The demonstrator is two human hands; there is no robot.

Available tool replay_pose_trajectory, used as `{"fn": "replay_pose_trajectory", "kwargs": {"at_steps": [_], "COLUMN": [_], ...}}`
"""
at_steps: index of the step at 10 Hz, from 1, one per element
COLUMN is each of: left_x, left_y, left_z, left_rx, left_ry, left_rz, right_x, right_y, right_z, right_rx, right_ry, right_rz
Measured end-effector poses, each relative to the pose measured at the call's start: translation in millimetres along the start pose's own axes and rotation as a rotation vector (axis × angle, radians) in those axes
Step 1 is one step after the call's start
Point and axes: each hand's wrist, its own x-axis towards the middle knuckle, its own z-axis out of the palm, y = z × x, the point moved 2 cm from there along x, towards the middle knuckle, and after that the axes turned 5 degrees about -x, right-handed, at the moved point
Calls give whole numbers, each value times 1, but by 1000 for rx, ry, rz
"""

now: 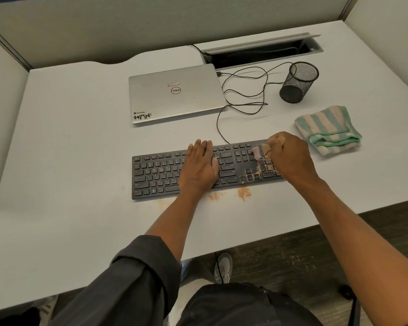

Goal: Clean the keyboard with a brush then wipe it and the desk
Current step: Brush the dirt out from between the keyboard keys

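**Brushing underway at numpad end; wiping not started**

Right hand has its fingers curled tight around a small brush, wooden ferrule showing, pale pinkish bristles pointing left and down onto the keys near the top of the numpad block. Left hand lies flat on the middle of the keyboard, fingers straight and close together, pressing down, apparently to steady it. It holds nothing.

Keyboard is black, full-size, wired, sitting square near the front edge of the white desk. Tan crumbs lie scattered on the numpad and around the arrow keys, just below the bristles. Left and centre key rows look free of crumbs, as far as resolution allows. Two small crumb piles sit on the desk touching or just beside the keyboard's front edge, with a fainter smear further left.

Striped green and cream cloth lies folded on the desk to the right of the keyboard, near the right hand but apart from it, untouched.

Judgement: brush step is partly done, the right end remaining. Wiping the keyboard and desk is all still to do; the desk crumbs need clearing.

Beyond: closed silver Dell laptop, black cable looping, mesh pen cup, open cable tray.
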Motion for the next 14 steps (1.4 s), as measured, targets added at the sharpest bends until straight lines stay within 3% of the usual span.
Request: {"fn": "replay_pose_trajectory", "kwargs": {"at_steps": [3,5,8,10,12,14], "left_x": [0,-1,-1,-1,-1,0], "left_y": [0,1,1,2,0,0], "left_z": [0,-1,-1,-2,-1,-1], "left_rx": [4,4,6,6,2,-1], "left_ry": [0,-2,8,1,0,7], "left_rz": [-3,-4,3,7,4,5], "right_x": [-15,-12,-28,-25,-35,-16], "right_y": [4,-5,-1,-14,-9,-19], "right_z": [-3,-8,-16,-13,-2,-17], "right_rx": [-305,-159,-338,-162,-259,-377], "right_ry": [-162,-53,-236,-179,-285,-213], "right_rz": [-164,-162,-285,-285,-282,-313]}}
